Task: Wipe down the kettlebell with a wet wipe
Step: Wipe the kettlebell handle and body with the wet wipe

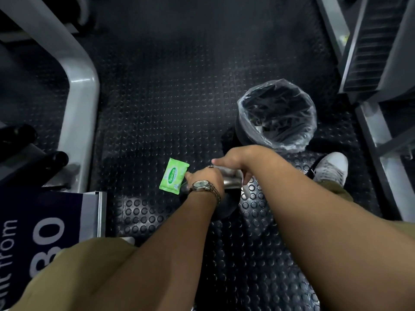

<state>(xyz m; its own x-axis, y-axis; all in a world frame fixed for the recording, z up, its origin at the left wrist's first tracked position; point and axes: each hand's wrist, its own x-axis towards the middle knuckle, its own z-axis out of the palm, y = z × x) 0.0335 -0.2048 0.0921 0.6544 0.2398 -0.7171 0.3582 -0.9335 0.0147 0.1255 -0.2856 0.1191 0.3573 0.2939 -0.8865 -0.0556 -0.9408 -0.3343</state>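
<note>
Handle (231, 179) runs 9–3 o'clock; left hand (205, 179) grips 9 end, right hand (235, 161) holds wipe (246, 189) at 3 end.

We've one view: wide-angle head cam, pitched steeply down at the floor (157, 108), close over left hand (205, 180) and right hand (235, 162); bin (242, 113) at 1 o'clock.

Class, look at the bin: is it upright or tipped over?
Upright. The bin stands with its open mouth facing up at the camera, and a clear liner is folded over its rim.
</note>
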